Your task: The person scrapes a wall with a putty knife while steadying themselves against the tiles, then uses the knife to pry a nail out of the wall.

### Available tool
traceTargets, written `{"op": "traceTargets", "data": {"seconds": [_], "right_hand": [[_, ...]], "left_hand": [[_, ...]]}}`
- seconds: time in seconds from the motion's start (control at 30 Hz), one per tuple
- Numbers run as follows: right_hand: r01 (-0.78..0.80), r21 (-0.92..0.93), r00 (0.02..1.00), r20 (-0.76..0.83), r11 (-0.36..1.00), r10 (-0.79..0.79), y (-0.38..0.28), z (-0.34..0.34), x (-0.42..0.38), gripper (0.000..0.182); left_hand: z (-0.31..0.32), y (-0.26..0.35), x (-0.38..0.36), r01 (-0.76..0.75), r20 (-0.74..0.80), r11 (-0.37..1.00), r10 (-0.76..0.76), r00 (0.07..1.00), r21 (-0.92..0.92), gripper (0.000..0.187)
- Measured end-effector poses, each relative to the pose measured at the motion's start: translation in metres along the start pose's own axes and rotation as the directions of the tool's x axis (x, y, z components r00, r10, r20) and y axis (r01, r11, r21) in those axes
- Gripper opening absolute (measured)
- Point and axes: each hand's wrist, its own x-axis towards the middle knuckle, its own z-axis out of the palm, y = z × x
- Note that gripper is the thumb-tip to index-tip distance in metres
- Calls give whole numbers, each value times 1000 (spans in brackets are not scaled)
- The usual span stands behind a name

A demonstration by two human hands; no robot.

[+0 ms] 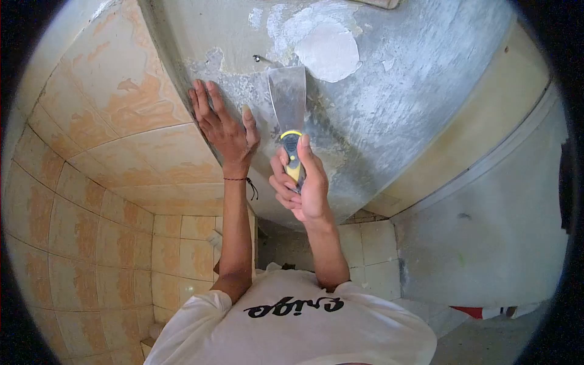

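My right hand [307, 179] is wrapped round the black and yellow handle of a putty knife [288, 100], thumb laid along the grip. The wide metal blade points up the grey, worn wall [377, 91], its front edge close to a small metal hook or screw [258, 59]. Just right of the blade tip is a round white patch [328, 52] on the wall, with thinner white smears around it. Flat against the wall at the left, my left hand [224, 128] has its fingers stretched out and holds nothing. A thin cord bracelet circles that wrist.
Cream and orange tiles [121, 103] cover the wall on the left, meeting the grey surface along a dark seam. A pale curved ledge [468, 125] runs down the right side. Floor tiles [377, 243] show below, with a red and white item [480, 312] at the lower right.
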Motion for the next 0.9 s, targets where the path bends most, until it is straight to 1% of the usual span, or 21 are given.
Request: {"op": "traceTargets", "data": {"seconds": [0.13, 0.2, 0.33, 0.43, 0.5, 0.6, 0.83, 0.9], "right_hand": [[12, -26, 1000, -3, 1000, -12, -2, 0, 2, 54], [17, -54, 999, -33, 998, -19, -3, 6, 0, 54], [21, -67, 999, -23, 998, -22, -4, 0, 0, 54], [6, -40, 999, -42, 999, -7, -5, 3, -3, 55], [4, -34, 1000, -12, 999, -4, -6, -1, -3, 55], [-11, -9, 1000, -22, 1000, 10, -8, 4, -1, 55], [-24, -43, 999, -42, 999, 22, -9, -1, -2, 54], [5, -44, 999, -51, 999, -7, -7, 5, -2, 54]], "left_hand": [[0, 0, 2, -4, -4, 1000, 4, 1000, -4, 72], [-3, 3, 1, 4, 9, 1000, -4, 1000, -3, 70], [-2, 0, 2, -10, 9, 999, 10, 1000, -33, 68], [-1, 0, 1, 7, 0, 1000, -7, 1000, 8, 73], [-1, -1, 0, 3, 3, 1000, -3, 1000, 7, 73], [0, -1, 2, -2, -15, 1000, 2, 1000, 8, 72], [1, -1, 2, 4, -17, 1000, -4, 1000, 13, 72], [2, 0, 1, 10, -17, 1000, -10, 1000, 14, 72]]}}
